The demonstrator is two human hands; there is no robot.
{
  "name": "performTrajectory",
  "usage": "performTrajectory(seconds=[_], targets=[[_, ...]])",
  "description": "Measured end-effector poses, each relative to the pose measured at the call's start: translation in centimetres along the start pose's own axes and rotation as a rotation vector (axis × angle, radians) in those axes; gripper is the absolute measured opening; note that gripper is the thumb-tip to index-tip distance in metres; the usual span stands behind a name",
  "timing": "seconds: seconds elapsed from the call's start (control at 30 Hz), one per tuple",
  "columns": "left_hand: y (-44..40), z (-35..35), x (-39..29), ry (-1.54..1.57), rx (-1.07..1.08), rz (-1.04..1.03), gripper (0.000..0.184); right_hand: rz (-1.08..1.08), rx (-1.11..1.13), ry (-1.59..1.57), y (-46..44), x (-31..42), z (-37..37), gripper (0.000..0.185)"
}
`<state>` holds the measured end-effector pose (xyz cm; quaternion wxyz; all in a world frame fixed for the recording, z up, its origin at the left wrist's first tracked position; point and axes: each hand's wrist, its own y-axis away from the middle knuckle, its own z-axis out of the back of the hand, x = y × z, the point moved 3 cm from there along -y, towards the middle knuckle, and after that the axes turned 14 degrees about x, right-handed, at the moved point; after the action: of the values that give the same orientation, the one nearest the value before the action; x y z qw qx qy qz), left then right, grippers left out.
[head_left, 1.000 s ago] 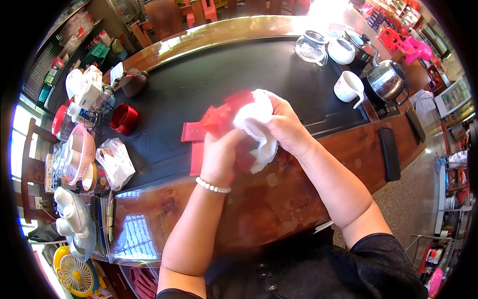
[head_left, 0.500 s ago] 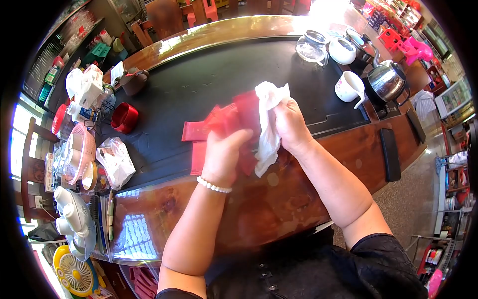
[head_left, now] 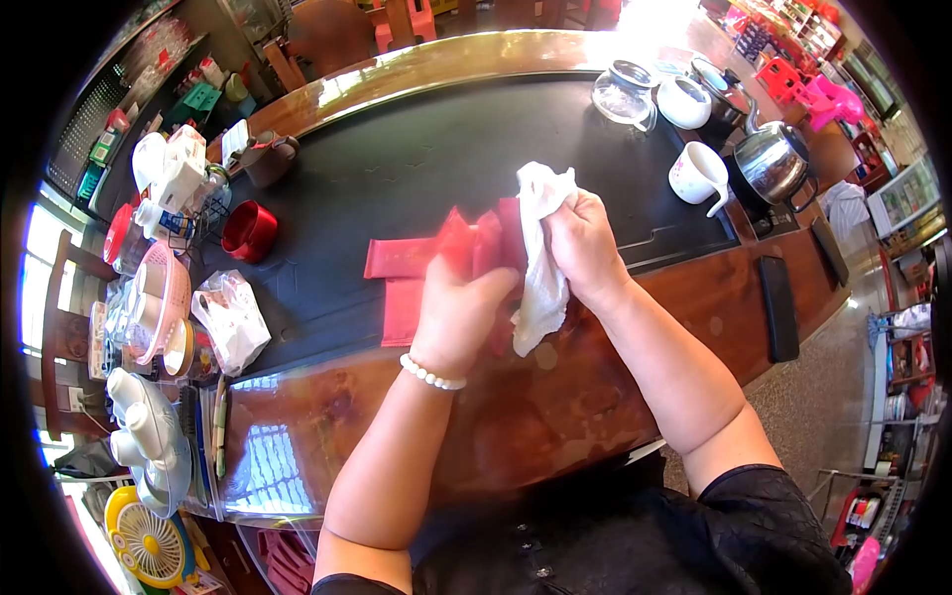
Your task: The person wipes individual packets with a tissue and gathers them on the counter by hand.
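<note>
In my closed left hand (head_left: pixel 458 315), with a pale bead bracelet at the wrist, is a thin red envelope (head_left: pixel 470 243), smeared by motion. My right hand (head_left: pixel 589 250) is closed on a crumpled white cloth (head_left: pixel 540 278), which hangs down against the envelope's right side. Beneath and left of my left hand, more flat red envelopes (head_left: pixel 401 315) lie on the black tea tray (head_left: pixel 436 129). The lower part of the held envelope is hidden behind my fingers.
At the right stand a white mug (head_left: pixel 696 173), a steel kettle (head_left: pixel 772 164) and a glass pot (head_left: pixel 625 97). A phone (head_left: pixel 778 309) rests on the wooden edge. Left are a red bowl (head_left: pixel 250 232), a plastic bag (head_left: pixel 231 319), a pink basket (head_left: pixel 167 307) and several white cups (head_left: pixel 145 426).
My left hand and the red envelope have shifted slightly right and down. The white cloth has moved a little to the right with my right hand.
</note>
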<state>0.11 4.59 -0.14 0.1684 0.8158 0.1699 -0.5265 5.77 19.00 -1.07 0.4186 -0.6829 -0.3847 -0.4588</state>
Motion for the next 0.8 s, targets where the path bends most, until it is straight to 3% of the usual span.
performTrajectory(seconds=[0.13,0.33,0.43,0.53,0.67,0.8], targets=[[-0.3,0.6,0.3,0.096,0.007,-0.054,0.023,-0.136,-0.003,-0.307,-0.2,0.4,-0.3,0.039],[-0.2,1.2,0.0,0.424,0.027,0.089,0.029,-0.24,0.208,-0.683,-0.4,1.1,-1.3,0.046],[-0.1,0.9,-0.2,0.418,-0.002,0.075,0.026,-0.2,0.294,-0.675,-0.3,1.5,-1.2,0.044],[-0.3,1.6,0.2,0.35,-0.042,0.029,0.023,-0.156,0.265,-0.655,-0.4,1.7,-1.0,0.045],[-1.0,2.6,0.9,0.39,-0.09,-0.064,0.019,-0.118,0.052,-0.752,-0.7,2.1,-0.9,0.044],[-0.2,1.8,-0.5,0.392,-0.133,-0.071,0.021,-0.059,0.127,-0.829,-0.6,1.2,0.8,0.045]])
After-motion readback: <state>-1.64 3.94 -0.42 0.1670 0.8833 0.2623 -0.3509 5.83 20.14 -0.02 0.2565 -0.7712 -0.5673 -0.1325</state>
